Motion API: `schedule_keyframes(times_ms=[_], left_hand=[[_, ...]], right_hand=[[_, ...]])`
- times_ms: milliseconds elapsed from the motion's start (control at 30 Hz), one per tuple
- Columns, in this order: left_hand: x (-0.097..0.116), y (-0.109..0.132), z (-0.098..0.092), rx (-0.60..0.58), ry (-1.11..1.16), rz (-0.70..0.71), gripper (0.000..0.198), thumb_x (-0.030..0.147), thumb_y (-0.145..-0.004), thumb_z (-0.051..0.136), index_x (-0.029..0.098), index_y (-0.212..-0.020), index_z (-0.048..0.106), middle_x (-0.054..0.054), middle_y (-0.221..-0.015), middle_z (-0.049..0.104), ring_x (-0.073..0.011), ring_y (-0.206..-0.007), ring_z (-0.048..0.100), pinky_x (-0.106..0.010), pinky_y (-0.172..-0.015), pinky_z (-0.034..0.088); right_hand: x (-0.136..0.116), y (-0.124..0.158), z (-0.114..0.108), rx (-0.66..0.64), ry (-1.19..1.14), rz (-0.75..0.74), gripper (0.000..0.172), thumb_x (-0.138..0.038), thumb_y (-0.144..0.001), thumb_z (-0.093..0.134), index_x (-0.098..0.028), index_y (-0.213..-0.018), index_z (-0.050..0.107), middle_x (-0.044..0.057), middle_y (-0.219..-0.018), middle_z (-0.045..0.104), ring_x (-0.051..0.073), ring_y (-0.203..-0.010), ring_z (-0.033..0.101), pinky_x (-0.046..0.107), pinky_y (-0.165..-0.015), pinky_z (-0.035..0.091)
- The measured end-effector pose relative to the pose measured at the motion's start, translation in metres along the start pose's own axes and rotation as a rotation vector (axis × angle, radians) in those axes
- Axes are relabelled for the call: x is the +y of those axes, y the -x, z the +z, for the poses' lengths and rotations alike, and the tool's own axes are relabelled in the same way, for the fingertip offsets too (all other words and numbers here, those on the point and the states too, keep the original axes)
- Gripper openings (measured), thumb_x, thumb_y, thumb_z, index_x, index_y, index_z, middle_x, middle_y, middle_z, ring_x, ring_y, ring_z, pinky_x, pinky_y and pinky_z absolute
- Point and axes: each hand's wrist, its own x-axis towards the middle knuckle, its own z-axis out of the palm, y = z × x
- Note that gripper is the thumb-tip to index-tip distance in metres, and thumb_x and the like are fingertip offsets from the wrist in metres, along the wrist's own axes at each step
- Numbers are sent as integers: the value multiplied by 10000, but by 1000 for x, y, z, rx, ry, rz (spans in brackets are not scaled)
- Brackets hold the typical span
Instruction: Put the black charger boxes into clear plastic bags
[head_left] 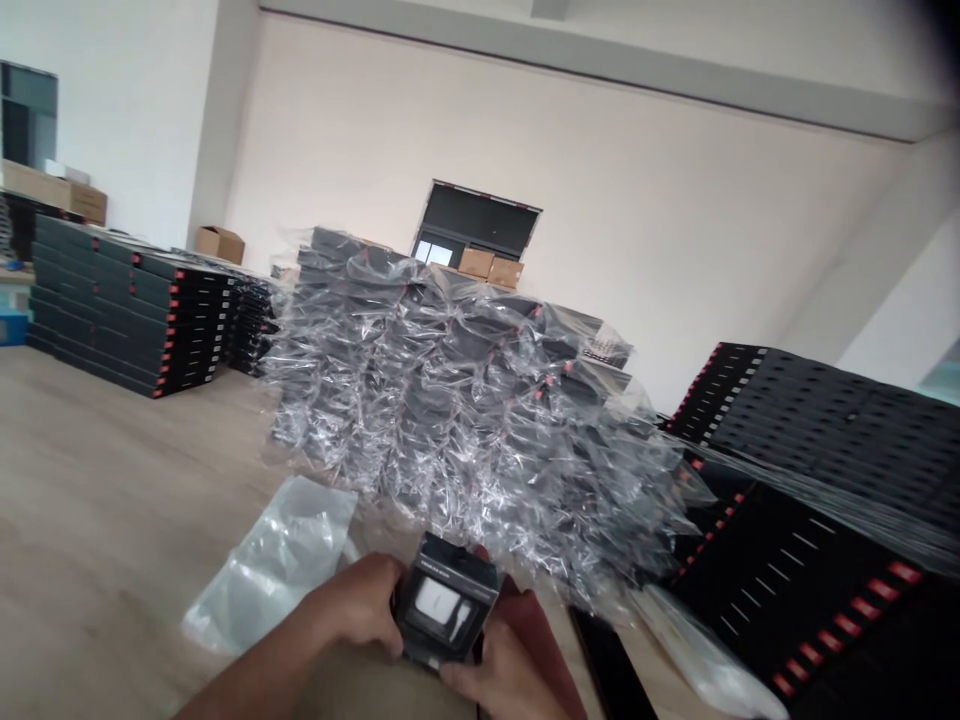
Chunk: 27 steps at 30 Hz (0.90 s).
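Head view has your 2 hands low in the middle of the picture, both closed around a small black box with a pale window on its face [446, 610]. Your left hand [358, 603] wraps the box's left edge, its grip pressed onto that side. Your right hand [491, 680] clasps the lower right corner from beneath, fingers curled onto it. The box is held just above the pale wood-grain floor [97, 520].

Just left of your left hand, a crumpled clear plastic bag [277, 560] lies flat on the floor. Right behind the box rises a large heap of black boxes wrapped in shiny clear film [465, 400]. To your right sit low stacks of flat black cartons with red tabs [825, 450]. Another block of stacked black cartons [127, 300] stands well apart at far left. Brown cardboard boxes [491, 267] rest behind the heap, by the white wall.
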Motion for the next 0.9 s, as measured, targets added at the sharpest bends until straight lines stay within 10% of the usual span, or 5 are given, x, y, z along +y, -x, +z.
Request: schedule_keyframes(times_ms=[267, 500, 667, 900], left_hand=[[5, 4, 4, 58, -111, 32, 424, 260, -472, 762, 200, -883, 681, -3, -843, 699, -211, -751, 633, -234, -587, 427], [12, 4, 4, -231, 201, -70, 476, 264, -546, 745, 163, -998, 634, -13, -770, 660, -155, -587, 598, -222, -495, 409], [29, 12, 3, -134, 358, 95, 764, 333, -576, 788, 228, -1271, 488, -63, -1168, 610, -207, -1005, 585, -275, -792, 465], [45, 3, 23, 168, 305, 195, 468, 234, -535, 796, 175, -971, 634, 1, -907, 696, -207, -846, 623, -239, -681, 452]], right_hand=[[-13, -3, -4, 337, -248, -55, 417, -393, -686, 731, -197, -1042, 642, 68, -1041, 694, 244, -979, 626, 366, -898, 462], [9, -2, -35, 952, -718, 23, 364, -484, -629, 755, -210, -804, 593, -36, -647, 678, 174, -606, 636, 269, -569, 493], [1, -3, -24, 882, -625, 74, 359, -482, -658, 739, -214, -850, 599, -29, -623, 687, 198, -579, 642, 295, -555, 496], [3, -11, 2, 799, -334, 59, 484, -629, -759, 562, -206, -982, 635, 48, -980, 717, 251, -949, 645, 328, -789, 509]])
